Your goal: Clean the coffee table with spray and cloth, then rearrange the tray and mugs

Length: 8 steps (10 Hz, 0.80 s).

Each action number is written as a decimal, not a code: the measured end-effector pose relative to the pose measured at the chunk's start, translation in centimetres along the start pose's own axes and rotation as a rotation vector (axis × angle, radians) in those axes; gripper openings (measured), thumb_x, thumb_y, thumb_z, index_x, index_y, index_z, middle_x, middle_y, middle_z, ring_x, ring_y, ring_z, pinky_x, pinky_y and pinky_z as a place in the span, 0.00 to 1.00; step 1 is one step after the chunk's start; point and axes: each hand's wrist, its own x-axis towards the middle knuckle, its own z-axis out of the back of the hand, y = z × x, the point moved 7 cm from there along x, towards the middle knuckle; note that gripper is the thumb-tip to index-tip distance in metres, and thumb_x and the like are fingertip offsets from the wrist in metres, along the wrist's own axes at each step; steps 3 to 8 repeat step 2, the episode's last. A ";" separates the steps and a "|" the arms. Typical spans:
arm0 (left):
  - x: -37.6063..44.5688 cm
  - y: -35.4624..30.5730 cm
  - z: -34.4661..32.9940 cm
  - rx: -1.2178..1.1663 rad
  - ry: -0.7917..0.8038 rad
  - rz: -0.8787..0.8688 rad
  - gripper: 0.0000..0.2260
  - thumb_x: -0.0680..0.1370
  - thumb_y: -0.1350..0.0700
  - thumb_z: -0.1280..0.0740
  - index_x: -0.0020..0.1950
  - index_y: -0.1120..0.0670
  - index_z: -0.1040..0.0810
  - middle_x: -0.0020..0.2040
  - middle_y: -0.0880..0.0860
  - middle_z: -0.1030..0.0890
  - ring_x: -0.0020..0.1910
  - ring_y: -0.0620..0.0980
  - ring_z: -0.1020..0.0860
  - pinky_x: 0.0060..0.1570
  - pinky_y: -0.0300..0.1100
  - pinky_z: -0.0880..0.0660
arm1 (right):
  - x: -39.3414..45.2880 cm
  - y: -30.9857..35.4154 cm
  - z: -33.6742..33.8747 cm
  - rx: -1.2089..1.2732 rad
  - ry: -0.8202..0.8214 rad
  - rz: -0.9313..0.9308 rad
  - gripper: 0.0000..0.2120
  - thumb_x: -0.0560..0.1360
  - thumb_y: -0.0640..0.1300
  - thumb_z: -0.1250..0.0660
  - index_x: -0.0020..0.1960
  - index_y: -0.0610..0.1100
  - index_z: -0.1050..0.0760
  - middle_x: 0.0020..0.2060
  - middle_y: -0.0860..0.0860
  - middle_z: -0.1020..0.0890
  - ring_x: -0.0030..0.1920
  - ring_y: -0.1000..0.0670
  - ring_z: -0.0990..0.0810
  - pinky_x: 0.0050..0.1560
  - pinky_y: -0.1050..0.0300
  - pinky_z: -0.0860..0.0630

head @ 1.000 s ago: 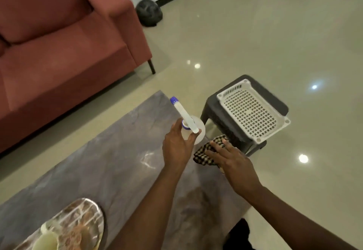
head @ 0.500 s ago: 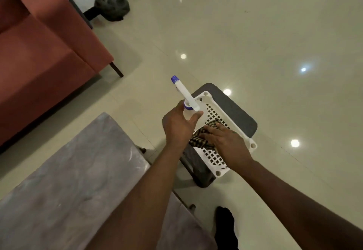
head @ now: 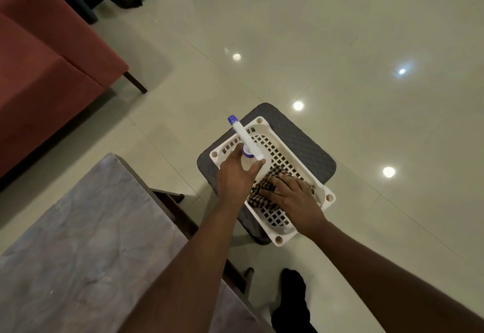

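Change: both hands moved off the bench (head: 86,241) to over the basket (head: 285,147).
Left hand (head: 235,175): grips one spray bottle (head: 247,147).
Right hand (head: 293,196): fingers spread, pressing one checked cloth (head: 262,191) in the basket.
Count: one stool (head: 309,147).

No legible text, label, brand, number or sign observed in the head view. Spray bottle (head: 246,147): white body, blue nozzle tip and collar, no readable print on the visible side. White perforated basket (head: 272,133): plain, unmarked. Checked cloth (head: 262,191): pattern only, no lettering. Dark stool (head: 301,133): textured top, unmarked. Counter (head: 86,241): marbled surface, no markings.
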 end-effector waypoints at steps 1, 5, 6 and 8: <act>0.2 0.4 -0.1 0.025 0.002 -0.028 0.24 0.74 0.48 0.27 0.67 0.55 0.26 0.62 0.54 0.20 0.62 0.52 0.23 0.57 0.36 0.34 | 0.2 0.2 -0.6 0.017 -0.019 -0.004 0.29 0.64 0.42 0.24 0.63 0.55 0.25 0.65 0.47 0.25 0.65 0.40 0.28 0.63 0.38 0.32; -0.5 1.0 0.2 0.066 0.087 -0.024 0.35 0.72 0.54 0.25 0.75 0.57 0.36 0.70 0.55 0.27 0.69 0.53 0.29 0.63 0.38 0.37 | -0.3 -0.1 0.5 0.068 -0.095 -0.027 0.33 0.64 0.41 0.24 0.67 0.54 0.29 0.67 0.48 0.27 0.67 0.41 0.29 0.64 0.39 0.33; -0.5 1.0 0.2 0.066 0.087 -0.024 0.35 0.72 0.54 0.25 0.75 0.57 0.36 0.70 0.55 0.27 0.69 0.53 0.29 0.63 0.38 0.37 | -0.3 -0.1 0.5 0.068 -0.095 -0.027 0.33 0.64 0.41 0.24 0.67 0.54 0.29 0.67 0.48 0.27 0.67 0.41 0.29 0.64 0.39 0.33; -0.5 1.0 0.2 0.066 0.087 -0.024 0.35 0.72 0.54 0.25 0.75 0.57 0.36 0.70 0.55 0.27 0.69 0.53 0.29 0.63 0.38 0.37 | -0.3 -0.1 0.5 0.068 -0.095 -0.027 0.33 0.64 0.41 0.24 0.67 0.54 0.29 0.67 0.48 0.27 0.67 0.41 0.29 0.64 0.39 0.33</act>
